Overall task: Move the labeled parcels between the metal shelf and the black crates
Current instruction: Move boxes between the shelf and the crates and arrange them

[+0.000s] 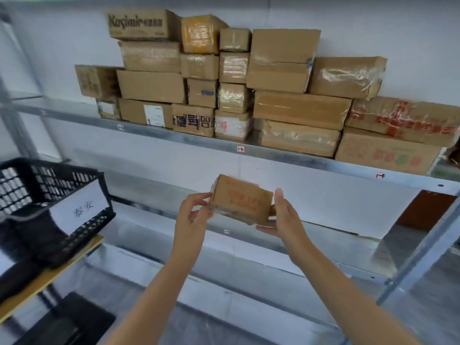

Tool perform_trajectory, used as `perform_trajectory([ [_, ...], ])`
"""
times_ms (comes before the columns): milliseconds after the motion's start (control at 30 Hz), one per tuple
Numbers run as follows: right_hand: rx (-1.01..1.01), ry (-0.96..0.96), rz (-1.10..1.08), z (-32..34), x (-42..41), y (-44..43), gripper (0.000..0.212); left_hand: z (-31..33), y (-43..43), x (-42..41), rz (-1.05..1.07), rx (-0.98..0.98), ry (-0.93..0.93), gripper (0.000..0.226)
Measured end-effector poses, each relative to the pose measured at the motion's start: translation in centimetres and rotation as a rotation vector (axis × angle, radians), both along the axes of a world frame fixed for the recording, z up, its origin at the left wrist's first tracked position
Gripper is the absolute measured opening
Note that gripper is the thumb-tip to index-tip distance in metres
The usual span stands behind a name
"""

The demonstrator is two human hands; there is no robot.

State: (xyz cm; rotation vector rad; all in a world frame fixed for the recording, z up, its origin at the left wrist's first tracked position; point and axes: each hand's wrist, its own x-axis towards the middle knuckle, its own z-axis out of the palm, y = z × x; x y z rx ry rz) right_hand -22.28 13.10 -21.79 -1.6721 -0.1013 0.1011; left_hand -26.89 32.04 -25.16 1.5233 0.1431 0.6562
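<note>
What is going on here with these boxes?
A person holds one small box in the air with both hands, the left hand at its left end, the right hand at its right end and underneath. It is in front of the shelf, below the level where many parcels are stacked. A crate with a paper label stands to the left.

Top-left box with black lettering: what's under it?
A taped box, then a plain box, then a white-labelled box on the shelf. Anything behind them is hidden.
</note>
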Motion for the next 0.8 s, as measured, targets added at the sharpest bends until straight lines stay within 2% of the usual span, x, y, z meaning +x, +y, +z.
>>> perform_trajectory([
  [167, 0.016, 0.057, 0.0, -1.6, -1.0, 3.2, 0.046, -1.8, 3.3, -2.3, -0.001, -0.114, 0.075, 0.022],
  [300, -0.023, 0.05, 0.023, -3.0, -0.4, 5.5, 0.035, -3.0, 5.8, -3.3, 0.055, -0.202, 0.116, 0.03],
  [400, -0.043, 0.032, 0.052, -4.1, 0.1, 7.4, 0.035, -3.7, 7.7, -3.4, 0.074, -0.172, 0.171, 0.038],
  [533, -0.028, 0.035, 0.079, -5.2, 2.0, 10.1, 0.03, -4.2, 10.1, -2.2, 0.095, -0.088, 0.231, 0.033],
  [633, -0.004, 0.022, 0.089, -5.5, 4.2, 12.7, 0.031, -4.0, 11.9, -0.6, 0.101, -0.125, 0.208, 0.032],
  [800, 0.063, 0.177, 0.25, -4.4, 8.1, 18.2, 0.044, -2.6, 15.5, 2.0, 0.213, -0.138, 0.158, 0.022],
])
